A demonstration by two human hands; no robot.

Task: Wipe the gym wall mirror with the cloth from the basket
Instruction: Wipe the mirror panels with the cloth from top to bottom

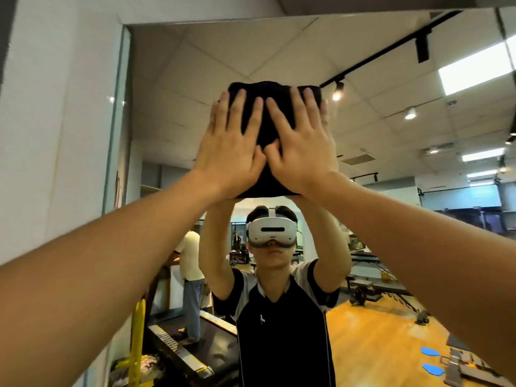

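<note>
Both bare forearms rise from the lower corners toward the glass. Left hand and right hand lie flat, fingers straight and spread wide, pressing a folded black fabric cloth against the large frameless wall mirror. Cloth sits under both palms, its top edge just beyond the fingertips and its bottom edge below the heels of the hands; the thumbs nearly meet at its centre. Possible fault: with nothing pinched, uneven pressure during a stroke could let the cloth slide out from under the fingers and drop, or leave bare fingertips smearing the glass.
</note>
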